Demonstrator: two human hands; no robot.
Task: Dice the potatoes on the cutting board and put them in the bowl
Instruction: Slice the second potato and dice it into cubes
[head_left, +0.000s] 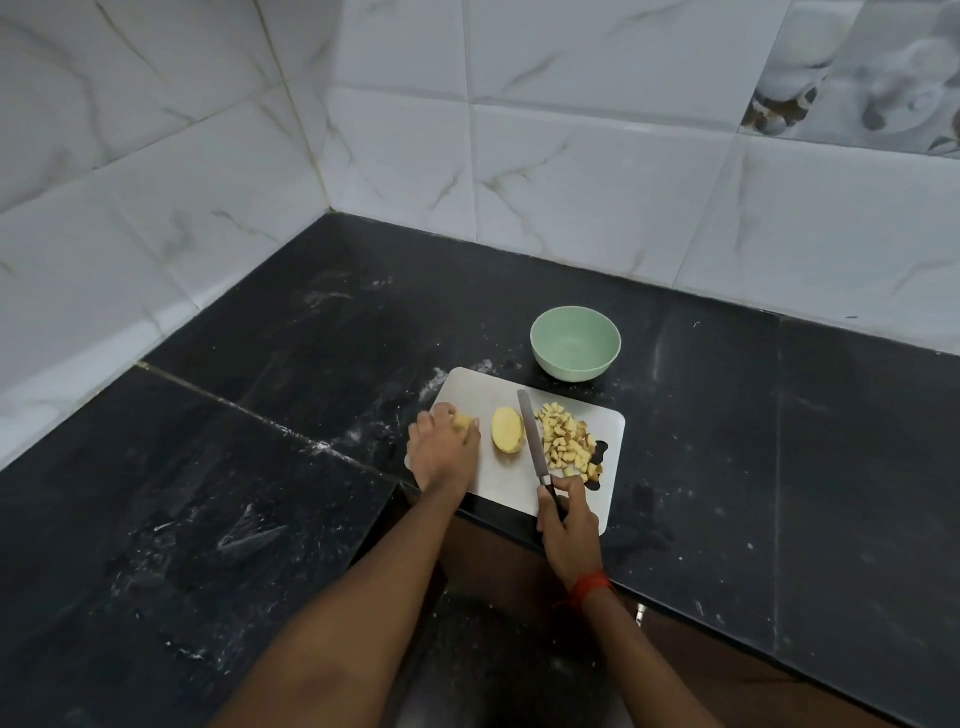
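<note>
Your left hand (444, 449) lay palm-down on the left end of the pale grey rectangular cutting board (483, 392). Its fingers (439, 415) were curled over a yellow potato half (464, 422), holding it down. Your right hand (569, 525) was clenched around the dark handle of a slim steel knife (531, 439) with the blade pointing away from you. The blade lay between a second potato half (507, 429), cut face up at mid-board, and the heap of diced potato pieces (569, 441) on the board's right end. The round pale green bowl (576, 366) stood just beyond the board's far edge. The board's near edge ran just beside the near edge of the black stone tabletop (260, 441). The dark surface stretched wide to left and right, and the white tiled walls (597, 171) met in a corner well beyond the bowl.
</note>
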